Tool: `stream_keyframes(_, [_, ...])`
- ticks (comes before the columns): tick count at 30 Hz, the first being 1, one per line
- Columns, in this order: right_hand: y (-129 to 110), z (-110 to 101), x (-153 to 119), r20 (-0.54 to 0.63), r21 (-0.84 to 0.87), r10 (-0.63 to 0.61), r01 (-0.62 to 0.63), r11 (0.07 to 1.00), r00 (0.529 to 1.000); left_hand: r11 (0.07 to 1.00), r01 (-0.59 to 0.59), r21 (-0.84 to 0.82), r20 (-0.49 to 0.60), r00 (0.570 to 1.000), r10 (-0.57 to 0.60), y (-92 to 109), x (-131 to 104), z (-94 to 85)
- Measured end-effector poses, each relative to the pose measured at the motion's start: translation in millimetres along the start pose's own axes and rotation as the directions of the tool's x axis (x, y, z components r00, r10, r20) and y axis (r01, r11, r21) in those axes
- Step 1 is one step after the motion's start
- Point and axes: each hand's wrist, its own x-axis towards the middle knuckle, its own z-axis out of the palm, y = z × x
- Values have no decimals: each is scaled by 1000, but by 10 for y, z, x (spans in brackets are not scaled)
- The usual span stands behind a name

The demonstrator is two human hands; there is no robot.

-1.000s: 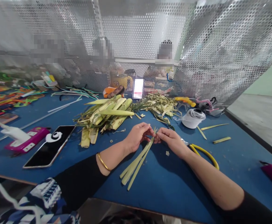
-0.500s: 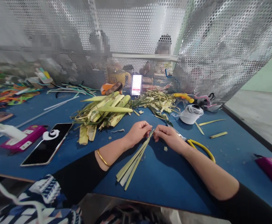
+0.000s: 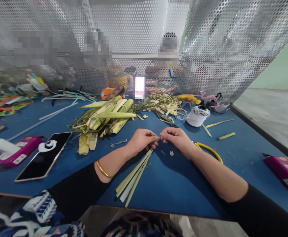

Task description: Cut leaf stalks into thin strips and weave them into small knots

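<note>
Pale green leaf strips fan out toward the table's front edge, their upper ends gathered under the fingers of my left hand. That hand is closed on the strips. Close beside it, my right hand is closed in a pinch, its fingertips almost touching the left ones; what it pinches is too small to make out. Yellow-handled scissors lie partly hidden behind my right wrist. A spool of white thread stands beyond that hand.
Corn husks are heaped behind my left hand, with shredded pieces beside them. At the left lie a phone and a magenta device; another magenta device is at the right. A mesh partition stands behind.
The view has shifted slightly, moving most table items left in the picture. My fingertips have come closer together, and the strips' upper ends now lie under my left hand.
</note>
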Motion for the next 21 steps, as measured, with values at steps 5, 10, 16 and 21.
stream_keyframes(5, [-41, 23, -23, 23, 84, 11, -13, 996, 1000, 1000, 11, 1, -16, 1000, -11, 10, -6, 3])
stream_keyframes(10, [-30, 18, -19, 0, 90, 32, -32, 995, 999, 1000, 23, -4, -8, 1000, -23, 18, -2, -6])
stream_keyframes(16, [-37, 22, -23, -4, 127, 82, -80, 989, 997, 1000, 1, 25, 51, 999, -2, 6, 4, -40])
stream_keyframes(21, [-52, 29, -20, -24, 177, 108, -102, 979, 994, 999, -10, 46, 153, 988, 3, 30, -5, -69])
